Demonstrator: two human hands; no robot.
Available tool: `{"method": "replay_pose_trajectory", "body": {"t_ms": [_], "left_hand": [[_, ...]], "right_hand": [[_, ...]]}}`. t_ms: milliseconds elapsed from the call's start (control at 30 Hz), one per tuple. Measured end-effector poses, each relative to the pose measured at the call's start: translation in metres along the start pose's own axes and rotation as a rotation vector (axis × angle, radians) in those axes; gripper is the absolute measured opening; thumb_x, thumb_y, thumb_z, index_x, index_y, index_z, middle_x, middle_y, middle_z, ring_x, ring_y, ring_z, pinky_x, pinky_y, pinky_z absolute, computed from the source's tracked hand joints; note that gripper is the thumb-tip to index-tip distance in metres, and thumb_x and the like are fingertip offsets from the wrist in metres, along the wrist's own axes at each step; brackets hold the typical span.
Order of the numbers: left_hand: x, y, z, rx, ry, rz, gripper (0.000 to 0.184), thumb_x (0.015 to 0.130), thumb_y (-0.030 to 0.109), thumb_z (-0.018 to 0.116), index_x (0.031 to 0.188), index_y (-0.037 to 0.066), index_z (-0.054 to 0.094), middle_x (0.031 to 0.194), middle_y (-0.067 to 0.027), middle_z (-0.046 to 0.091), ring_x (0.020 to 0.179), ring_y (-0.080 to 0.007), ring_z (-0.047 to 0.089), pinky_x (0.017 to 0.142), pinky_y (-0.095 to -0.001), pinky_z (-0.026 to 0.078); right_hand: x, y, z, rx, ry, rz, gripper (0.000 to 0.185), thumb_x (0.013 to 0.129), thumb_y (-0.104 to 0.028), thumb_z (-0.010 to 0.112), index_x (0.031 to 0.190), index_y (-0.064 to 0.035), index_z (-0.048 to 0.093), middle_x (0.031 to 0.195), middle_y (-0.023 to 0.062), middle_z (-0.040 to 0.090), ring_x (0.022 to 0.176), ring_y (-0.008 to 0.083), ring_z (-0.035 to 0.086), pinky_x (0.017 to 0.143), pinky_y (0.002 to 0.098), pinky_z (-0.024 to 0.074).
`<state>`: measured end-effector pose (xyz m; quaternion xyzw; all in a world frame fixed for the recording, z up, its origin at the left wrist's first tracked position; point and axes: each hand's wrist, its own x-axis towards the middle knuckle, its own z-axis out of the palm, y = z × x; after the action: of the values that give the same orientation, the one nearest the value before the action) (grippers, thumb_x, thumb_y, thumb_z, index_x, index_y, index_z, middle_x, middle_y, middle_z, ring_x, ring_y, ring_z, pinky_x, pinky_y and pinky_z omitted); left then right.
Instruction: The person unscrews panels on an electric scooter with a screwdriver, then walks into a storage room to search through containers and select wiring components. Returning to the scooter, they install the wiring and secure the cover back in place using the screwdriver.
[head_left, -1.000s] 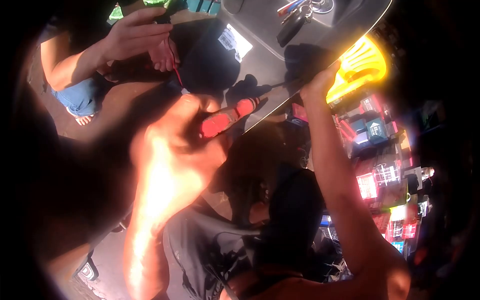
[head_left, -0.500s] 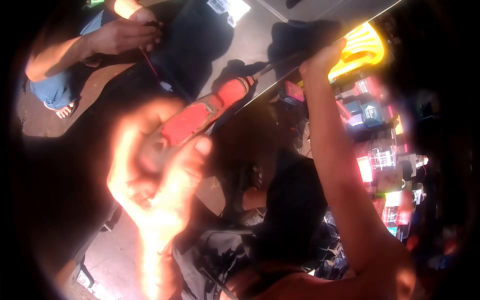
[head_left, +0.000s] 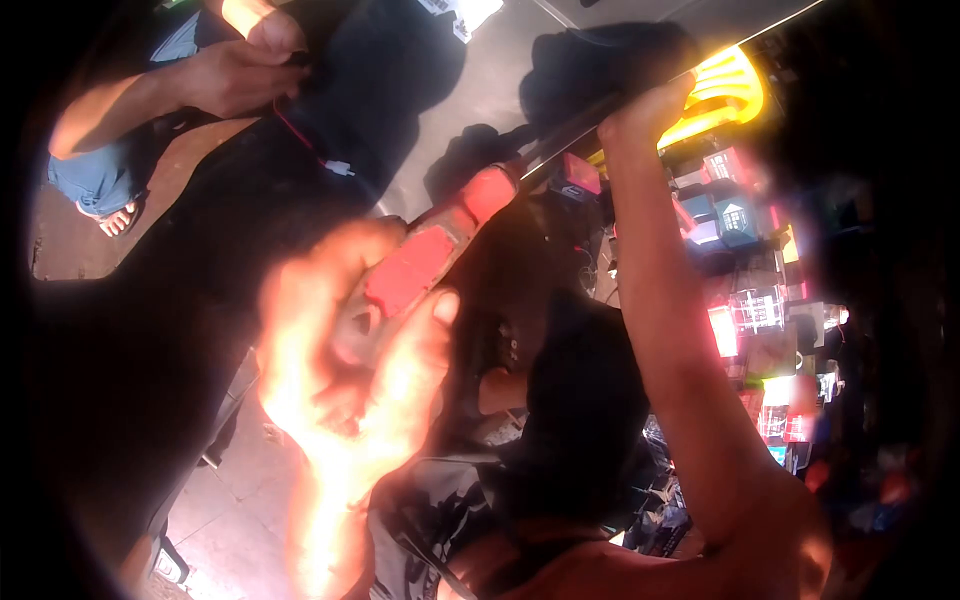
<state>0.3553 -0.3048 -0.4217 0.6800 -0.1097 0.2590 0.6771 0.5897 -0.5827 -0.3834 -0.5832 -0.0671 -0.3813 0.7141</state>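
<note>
My left hand [head_left: 350, 350] is closed around the worn red handle of a screwdriver-like tool [head_left: 411, 270], with the thumb along its near side. From the handle a thin shaft runs up and right toward my right hand [head_left: 647, 112]. That hand is bent closed at the edge of a grey panel [head_left: 490, 95]; its fingertips are lost in shadow, so what they grip cannot be made out. Dark hand shadows fall across the panel. A yellow plastic object [head_left: 722, 100] lies just beyond my right hand.
Another person's hands [head_left: 240, 75] at the upper left hold a thin red wire with a white connector [head_left: 338, 167]. That person's sandalled foot [head_left: 118, 218] shows below. Several small boxes [head_left: 738, 222] are stacked along the right. A white label [head_left: 470, 14] is on the panel.
Since a second ago, the view has shifted and the panel's keys have left it. My left hand has changed its hold on the red handle. The other person's hands have come together.
</note>
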Motion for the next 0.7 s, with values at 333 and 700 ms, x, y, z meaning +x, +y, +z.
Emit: {"method": "replay_pose_trajectory", "body": {"t_ms": [333, 700], "left_hand": [[0.001, 0.002, 0.008, 0.008, 0.007, 0.206, 0.025, 0.078, -0.004, 0.072, 0.101, -0.007, 0.062, 0.089, -0.0130, 0.066, 0.068, -0.0152, 0.057, 0.060, -0.0239, 0.043], [-0.014, 0.035, 0.019, 0.409, -0.160, 0.270, 0.041, 0.080, 0.011, 0.070, 0.117, -0.001, 0.062, 0.082, -0.0130, 0.063, 0.063, -0.0236, 0.063, 0.056, -0.0324, 0.051]], "right_hand": [[-0.006, -0.004, 0.008, 0.061, 0.002, 0.039, 0.050, 0.099, -0.042, 0.032, 0.122, -0.0074, 0.059, 0.116, 0.0083, 0.064, 0.108, 0.0267, 0.061, 0.097, 0.0424, 0.0504], [0.009, 0.007, -0.006, 0.007, 0.067, 0.000, 0.052, 0.101, -0.042, 0.031, 0.127, -0.0062, 0.056, 0.122, 0.0085, 0.061, 0.112, 0.0258, 0.059, 0.100, 0.0412, 0.0475]]}}
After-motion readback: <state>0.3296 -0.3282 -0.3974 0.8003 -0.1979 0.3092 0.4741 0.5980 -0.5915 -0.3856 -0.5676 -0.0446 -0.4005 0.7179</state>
